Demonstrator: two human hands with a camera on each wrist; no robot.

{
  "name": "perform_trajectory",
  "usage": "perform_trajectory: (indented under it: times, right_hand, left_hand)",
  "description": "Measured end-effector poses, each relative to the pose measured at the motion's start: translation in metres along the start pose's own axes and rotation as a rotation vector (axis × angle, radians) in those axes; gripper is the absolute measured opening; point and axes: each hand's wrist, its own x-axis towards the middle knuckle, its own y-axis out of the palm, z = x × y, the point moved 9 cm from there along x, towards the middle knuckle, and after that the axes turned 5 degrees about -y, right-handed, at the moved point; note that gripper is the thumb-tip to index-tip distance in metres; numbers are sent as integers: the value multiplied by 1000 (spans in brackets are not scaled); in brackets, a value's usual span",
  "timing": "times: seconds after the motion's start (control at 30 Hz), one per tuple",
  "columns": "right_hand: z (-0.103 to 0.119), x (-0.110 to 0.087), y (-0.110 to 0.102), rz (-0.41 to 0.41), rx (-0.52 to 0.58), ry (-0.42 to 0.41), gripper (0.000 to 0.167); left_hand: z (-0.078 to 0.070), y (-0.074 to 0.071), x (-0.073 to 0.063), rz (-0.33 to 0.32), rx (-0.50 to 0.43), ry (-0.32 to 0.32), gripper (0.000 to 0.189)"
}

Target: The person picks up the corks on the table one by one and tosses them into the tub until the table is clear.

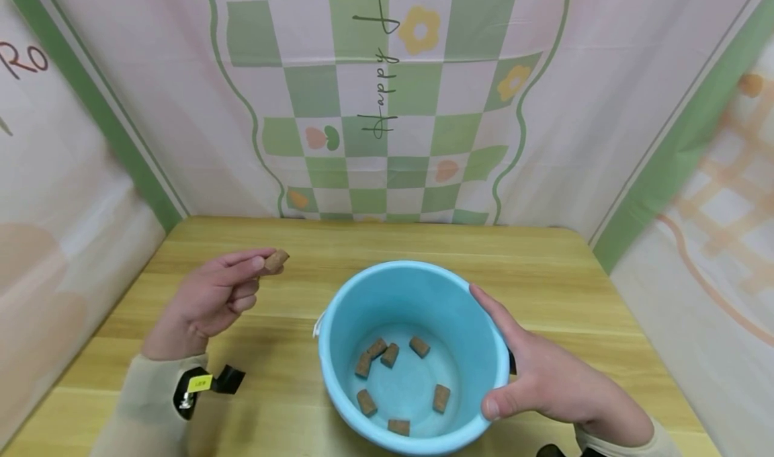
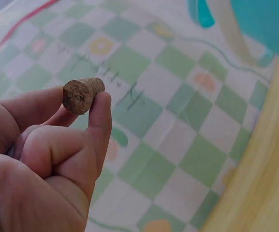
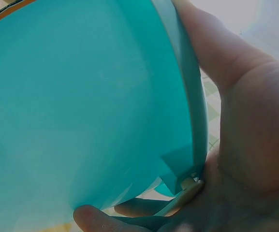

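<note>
A cork (image 1: 276, 261) is pinched between the thumb and fingers of my left hand (image 1: 220, 292), up and to the left of a light blue bucket (image 1: 338, 390). In the left wrist view the round end of the cork (image 2: 79, 96) faces the camera. My right hand (image 1: 538, 369) grips the bucket's right rim, its thumb at the near side and a finger along the far side. The right wrist view has the bucket wall (image 3: 81, 106) close up, with fingers (image 3: 93, 220) reaching under the rim by the handle joint. Several corks (image 1: 390, 355) lie scattered on the bucket's floor.
The bucket stands on a wooden table (image 1: 574, 296), its white handle (image 1: 317, 324) showing at the left rim. Printed cloth walls rise behind the table (image 1: 387, 94) and at both sides. A black strap with a yellow tag (image 1: 199, 383) circles the left wrist.
</note>
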Motion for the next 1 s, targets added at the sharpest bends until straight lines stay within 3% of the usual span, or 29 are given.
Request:
perform_trajectory:
  times: [0.2, 0.43, 1.0]
  right_hand:
    - [-1, 0, 0, 2, 4, -12, 125]
    - [-1, 1, 0, 0, 3, -10, 125]
    - [-2, 0, 1, 5, 25, 5, 125]
  left_hand:
    - [1, 26, 6, 68, 47, 13, 33]
    - [-2, 49, 9, 38, 124, -20, 27]
    - [-8, 103, 17, 73, 211, -39, 24]
